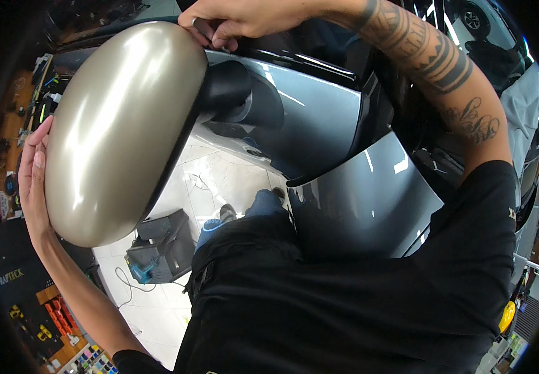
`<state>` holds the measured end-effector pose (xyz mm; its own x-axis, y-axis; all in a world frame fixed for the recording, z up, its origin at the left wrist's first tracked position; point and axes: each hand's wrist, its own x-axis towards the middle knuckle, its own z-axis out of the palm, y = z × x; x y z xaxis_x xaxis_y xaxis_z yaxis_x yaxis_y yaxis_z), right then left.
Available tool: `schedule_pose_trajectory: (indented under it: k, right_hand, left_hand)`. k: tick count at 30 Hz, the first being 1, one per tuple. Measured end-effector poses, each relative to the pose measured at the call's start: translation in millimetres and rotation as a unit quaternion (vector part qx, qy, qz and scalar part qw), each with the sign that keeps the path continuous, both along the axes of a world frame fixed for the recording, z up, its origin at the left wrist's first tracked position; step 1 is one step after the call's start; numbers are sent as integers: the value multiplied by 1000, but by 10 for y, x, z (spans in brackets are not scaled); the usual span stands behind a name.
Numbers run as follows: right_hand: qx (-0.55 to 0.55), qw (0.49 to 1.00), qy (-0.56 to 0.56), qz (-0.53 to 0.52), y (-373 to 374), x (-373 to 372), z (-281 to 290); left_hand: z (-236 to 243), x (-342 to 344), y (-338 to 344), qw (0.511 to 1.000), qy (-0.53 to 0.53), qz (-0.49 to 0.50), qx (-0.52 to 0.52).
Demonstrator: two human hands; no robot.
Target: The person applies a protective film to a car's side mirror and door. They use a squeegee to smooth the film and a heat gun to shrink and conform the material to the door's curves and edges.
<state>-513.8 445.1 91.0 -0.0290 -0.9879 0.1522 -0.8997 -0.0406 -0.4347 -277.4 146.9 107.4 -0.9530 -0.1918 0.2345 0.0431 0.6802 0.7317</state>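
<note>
A champagne-coloured, satin side mirror housing (117,134) fills the left of the view, joined by a black mirror arm (229,90) to a grey car door (316,124). My left hand (34,171) lies along the outer side of the housing, its fingers stretched out against the surface. At the housing's inner top edge is my right hand (235,22), with thumb and fingers pressed together. A small dark piece (203,27) shows at those fingers; I cannot make out what it is. The mirror's glass side is hidden from view.
A second glossy grey body panel (363,199) stands close at my right side. On the tiled floor (114,311) sits a dark grey case (166,249) with a teal tool (145,271) and a cable. Tools hang along the left wall; another car (475,22) shows at upper right.
</note>
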Motion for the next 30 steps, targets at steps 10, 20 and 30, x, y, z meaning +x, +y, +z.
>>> schedule_pose_trajectory:
  k: [10,20,30]
  right_hand:
    - [-22,995,99,9,43,-181,-88]
    - [-63,996,67,18,155,-51,-92]
    - [-106,982,145,62,38,-133,-230]
  left_hand:
    - [-48,23,173,998,-4,39,44]
    - [-150,396,324,977,104,184,19]
    - [-109,86,72,970,164,154,-94]
